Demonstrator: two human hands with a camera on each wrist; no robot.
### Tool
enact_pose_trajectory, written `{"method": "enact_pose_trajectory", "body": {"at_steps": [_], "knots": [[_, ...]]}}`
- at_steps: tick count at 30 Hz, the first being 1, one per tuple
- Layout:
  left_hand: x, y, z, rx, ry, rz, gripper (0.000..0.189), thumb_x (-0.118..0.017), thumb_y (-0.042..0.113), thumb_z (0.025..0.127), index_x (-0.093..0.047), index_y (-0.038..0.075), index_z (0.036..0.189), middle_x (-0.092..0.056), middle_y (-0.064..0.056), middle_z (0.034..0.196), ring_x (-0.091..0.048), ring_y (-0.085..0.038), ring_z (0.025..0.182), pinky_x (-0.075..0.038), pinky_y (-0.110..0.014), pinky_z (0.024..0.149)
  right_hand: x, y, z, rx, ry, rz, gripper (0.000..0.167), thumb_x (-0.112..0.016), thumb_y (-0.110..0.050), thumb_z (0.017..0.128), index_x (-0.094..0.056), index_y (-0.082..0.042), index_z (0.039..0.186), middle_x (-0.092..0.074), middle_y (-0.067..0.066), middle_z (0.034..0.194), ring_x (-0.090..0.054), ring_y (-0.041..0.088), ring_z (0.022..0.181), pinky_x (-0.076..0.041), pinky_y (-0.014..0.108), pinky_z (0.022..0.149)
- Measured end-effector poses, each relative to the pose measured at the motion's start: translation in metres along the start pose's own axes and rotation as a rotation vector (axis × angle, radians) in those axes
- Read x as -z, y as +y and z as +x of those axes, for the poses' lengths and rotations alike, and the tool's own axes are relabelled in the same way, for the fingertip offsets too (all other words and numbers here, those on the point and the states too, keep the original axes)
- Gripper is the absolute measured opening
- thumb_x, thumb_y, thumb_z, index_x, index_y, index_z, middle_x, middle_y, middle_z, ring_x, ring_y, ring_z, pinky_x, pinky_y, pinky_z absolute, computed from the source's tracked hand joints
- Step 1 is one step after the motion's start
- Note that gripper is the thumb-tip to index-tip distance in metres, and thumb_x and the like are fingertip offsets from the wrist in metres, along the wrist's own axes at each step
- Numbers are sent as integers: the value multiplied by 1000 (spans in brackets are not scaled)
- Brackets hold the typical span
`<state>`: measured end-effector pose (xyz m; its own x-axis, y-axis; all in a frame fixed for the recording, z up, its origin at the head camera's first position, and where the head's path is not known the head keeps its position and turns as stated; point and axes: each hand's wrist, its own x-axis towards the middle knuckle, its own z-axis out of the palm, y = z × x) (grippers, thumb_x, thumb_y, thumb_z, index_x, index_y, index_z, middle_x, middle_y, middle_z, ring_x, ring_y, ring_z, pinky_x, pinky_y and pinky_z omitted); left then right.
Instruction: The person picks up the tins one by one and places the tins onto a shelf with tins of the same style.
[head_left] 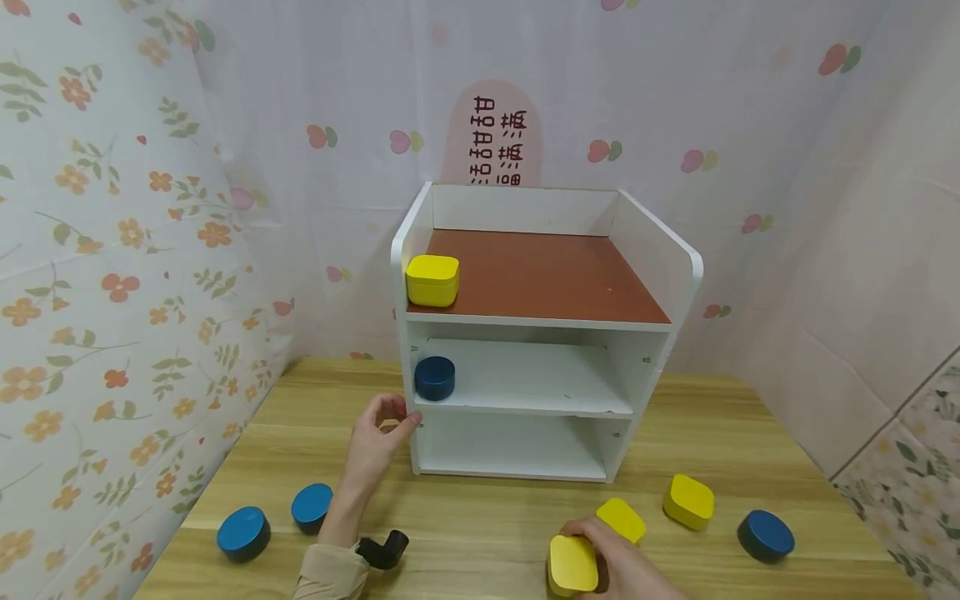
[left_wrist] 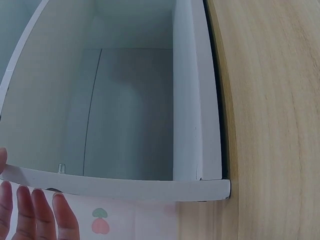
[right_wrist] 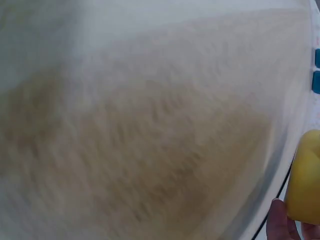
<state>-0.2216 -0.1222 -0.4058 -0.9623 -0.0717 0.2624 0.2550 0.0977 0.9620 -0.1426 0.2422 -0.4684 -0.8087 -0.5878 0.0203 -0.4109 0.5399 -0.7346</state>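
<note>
Nearest my camera, toward the front edge of the counter [head_left: 480,525], my right grip [head_left: 621,568] pinches a rounded yellow box [head_left: 573,567]; wood grain runs open from there to the white shelf unit [head_left: 525,371]. A second yellow box [head_left: 622,518] crowds that hand. My left grip [head_left: 375,440] is at the unit's left wall [left_wrist: 125,186]; whether pinching, I can't tell.

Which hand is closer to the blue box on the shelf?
Left. The left hand is at the left edge of the shelf, below and left of the blue box; the right hand is farther, front right, holding a yellow box.
</note>
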Motion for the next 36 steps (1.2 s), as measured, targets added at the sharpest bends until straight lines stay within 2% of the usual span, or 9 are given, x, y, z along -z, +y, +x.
{"method": "enact_pose_trajectory", "body": {"at_steps": [5,9,12,17,22,30,36], "knots": [[-1,2,0,12,-1,7,22,-69,0,89,-56,-3,106,-55,-15,102,-51,-24,98,-43,-37,87,9,-11,-2,26,48,-62,66,-83,-30,77,-50,-7,130,-52,-1,123,-50,8,107,-44,25,90],[-2,2,1,11,-1,-1,22,-69,0,89,-56,-3,106,-55,-15,102,-51,-25,98,-43,-37,87,20,-25,-1,59,117,-135,67,-85,-19,73,-51,-14,131,-52,-4,124,-51,9,106,-47,28,88],[-2,2,2,13,1,-2,22,-69,1,90,-56,-3,106,-55,-15,102,-51,-25,98,-42,-38,87,29,-35,1,129,170,-154,70,-86,-11,71,-50,-16,131,-53,-3,124,-53,12,104,-50,31,83],[-2,0,2,18,-2,5,22,-69,3,90,-56,-2,108,-55,-15,103,-51,-25,99,-43,-36,87,48,-55,5,151,216,-186,71,-87,-12,71,-50,-22,131,-52,-9,122,-55,12,102,-51,31,81],[-2,-1,2,28,-2,3,23,-69,4,90,-55,-2,108,-55,-15,103,-51,-25,99,-43,-34,86,68,-74,11,138,219,-193,69,-86,-13,74,-50,-21,132,-51,-12,121,-56,10,100,-51,32,83],[0,0,1,31,2,-4,23,-69,3,91,-55,-2,109,-54,-15,104,-50,-24,100,-43,-36,87,93,-102,30,229,195,-127,68,-84,-11,77,-48,-23,133,-51,-7,125,-54,13,103,-49,33,86],[-1,2,0,33,-5,6,23,-68,3,91,-55,-2,109,-54,-15,104,-50,-23,100,-43,-35,87,107,-131,44,294,210,-160,69,-84,-8,75,-49,-24,133,-52,-10,124,-54,13,105,-50,32,88]]}}
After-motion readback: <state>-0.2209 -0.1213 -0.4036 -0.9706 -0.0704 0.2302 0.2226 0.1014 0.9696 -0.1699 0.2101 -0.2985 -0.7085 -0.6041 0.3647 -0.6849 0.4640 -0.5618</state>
